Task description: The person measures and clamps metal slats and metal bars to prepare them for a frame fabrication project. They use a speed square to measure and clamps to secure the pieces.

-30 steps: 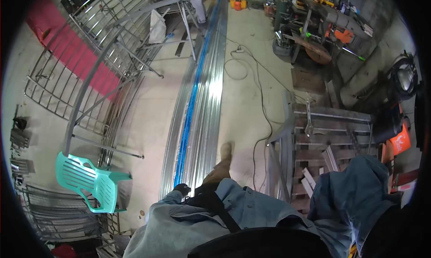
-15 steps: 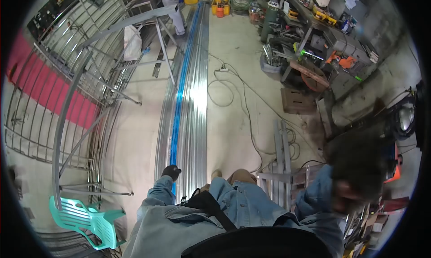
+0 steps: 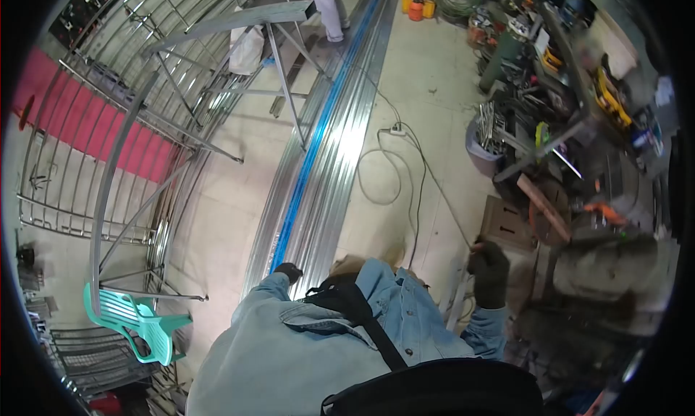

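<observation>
The person wears a faded light-blue denim jacket (image 3: 311,343) with a buttoned front and stitched seams, its sleeves reaching down to both wrists. A black strap (image 3: 362,322) crosses the chest diagonally from 11 o'clock towards 5 o'clock, meeting a black rounded shape at the picture's lower edge. The left hand (image 3: 289,272) and the right hand (image 3: 490,273) are each covered by a dark, near-black glove.
</observation>
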### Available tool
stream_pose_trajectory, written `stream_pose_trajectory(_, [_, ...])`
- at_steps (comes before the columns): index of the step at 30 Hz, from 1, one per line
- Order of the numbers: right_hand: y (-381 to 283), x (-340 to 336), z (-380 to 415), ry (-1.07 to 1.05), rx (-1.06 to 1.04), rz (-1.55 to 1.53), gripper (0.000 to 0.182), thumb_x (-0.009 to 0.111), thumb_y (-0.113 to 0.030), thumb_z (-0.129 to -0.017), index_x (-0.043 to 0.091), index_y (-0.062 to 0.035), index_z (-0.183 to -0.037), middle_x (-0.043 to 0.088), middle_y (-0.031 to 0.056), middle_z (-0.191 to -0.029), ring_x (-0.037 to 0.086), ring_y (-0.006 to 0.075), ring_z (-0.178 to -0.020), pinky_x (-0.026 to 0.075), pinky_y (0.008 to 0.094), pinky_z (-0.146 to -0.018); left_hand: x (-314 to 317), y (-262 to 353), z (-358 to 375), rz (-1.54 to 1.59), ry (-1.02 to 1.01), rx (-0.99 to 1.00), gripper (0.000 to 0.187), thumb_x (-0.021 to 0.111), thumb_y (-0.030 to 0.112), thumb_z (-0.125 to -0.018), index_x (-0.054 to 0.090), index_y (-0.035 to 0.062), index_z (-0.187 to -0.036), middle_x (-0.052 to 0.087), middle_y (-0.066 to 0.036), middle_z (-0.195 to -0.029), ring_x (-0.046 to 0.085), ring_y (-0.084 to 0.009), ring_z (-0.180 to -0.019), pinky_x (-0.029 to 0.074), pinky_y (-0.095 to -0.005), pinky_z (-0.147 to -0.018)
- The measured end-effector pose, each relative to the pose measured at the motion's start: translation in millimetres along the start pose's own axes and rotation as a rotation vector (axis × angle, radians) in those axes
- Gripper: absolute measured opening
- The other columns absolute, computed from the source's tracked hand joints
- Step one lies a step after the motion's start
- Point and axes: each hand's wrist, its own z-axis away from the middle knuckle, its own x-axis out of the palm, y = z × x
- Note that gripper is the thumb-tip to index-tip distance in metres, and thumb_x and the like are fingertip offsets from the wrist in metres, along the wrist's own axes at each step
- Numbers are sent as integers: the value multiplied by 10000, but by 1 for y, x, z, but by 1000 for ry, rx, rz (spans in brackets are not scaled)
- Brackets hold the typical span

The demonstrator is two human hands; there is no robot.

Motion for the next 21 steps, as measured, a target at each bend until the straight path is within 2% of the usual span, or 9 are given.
stream_pose_trajectory(3, [-9,3,-80,-260,-366,363,176,647,-21,-800,626,12,-972,657,125,-866,655,215,-744,516,323,-676,-36,51,-23,167,82,12,477,638,490,-858,711,111,-1138,672,-150,-1191,610,-326,-1150,470,-428,-979])
stream_pose_trajectory(5, [-40,5,-131,-358,-343,380,206,651,-40,-796,632,10,-995,656,139,-872,656,247,-749,520,343,-680,-27,63,-91,231,48,219,481,617,518,-863,720,130,-1127,664,-140,-1208,593,-317,-1177,447,-418,-1009])
stream_pose_trajectory(6, [-53,7,-162,-441,-319,386,236,655,-59,-791,638,8,-1017,655,154,-877,657,279,-753,523,362,-685,-87,116,-54,-148,-114,285,396,335,372,-1028,606,295,-1306,532,-114,-1407,510,-315,-1291,399,-442,-1093])
stream_pose_trajectory(7, [-63,7,-194,-436,-352,376,236,655,-59,-791,638,8,-1017,655,154,-877,657,279,-753,523,362,-685,-91,129,-76,-137,-111,292,406,324,341,-1022,585,293,-1330,549,-115,-1389,504,-296,-1302,383,-434,-1105])
stream_pose_trajectory(9, [-74,8,-252,-371,-454,574,244,641,-101,-805,652,-3,-1029,654,141,-874,652,293,-759,522,389,-685,-98,147,-128,-336,-84,500,413,350,396,-1007,590,287,-1325,555,-116,-1379,498,-311,-1304,373,-444,-1107])
stream_pose_trajectory(11, [-72,5,-312,-353,-478,618,253,633,-138,-809,655,-11,-1027,653,131,-866,645,299,-760,519,396,-671,-130,185,-151,-361,1,539,348,528,288,-921,643,221,-1243,663,-152,-1102,639,-345,-1077,517,-462,-897])
stream_pose_trajectory(19, [-61,-32,-502,-359,-392,731,309,645,-204,-829,643,-22,-1078,651,139,-915,655,297,-801,528,409,-715,-319,310,-308,-319,-89,344,402,396,409,-1009,647,189,-1234,632,-129,-1276,572,-332,-1216,442,-464,-1013])
stream_pose_trajectory(20, [-63,-36,-526,-339,-424,750,323,646,-209,-830,644,-23,-1095,655,141,-923,654,299,-809,528,406,-727,-357,328,-314,-195,77,425,412,504,434,-951,655,147,-1204,634,-159,-1257,578,-358,-1188,446,-467,-1004])
stream_pose_trajectory(21, [-66,-36,-553,-316,-462,772,336,647,-213,-832,645,-25,-1111,659,144,-931,652,300,-817,527,402,-740,-413,364,-289,190,129,194,564,546,539,-901,599,134,-1289,606,-178,-1295,543,-363,-1238,418,-441,-1054])
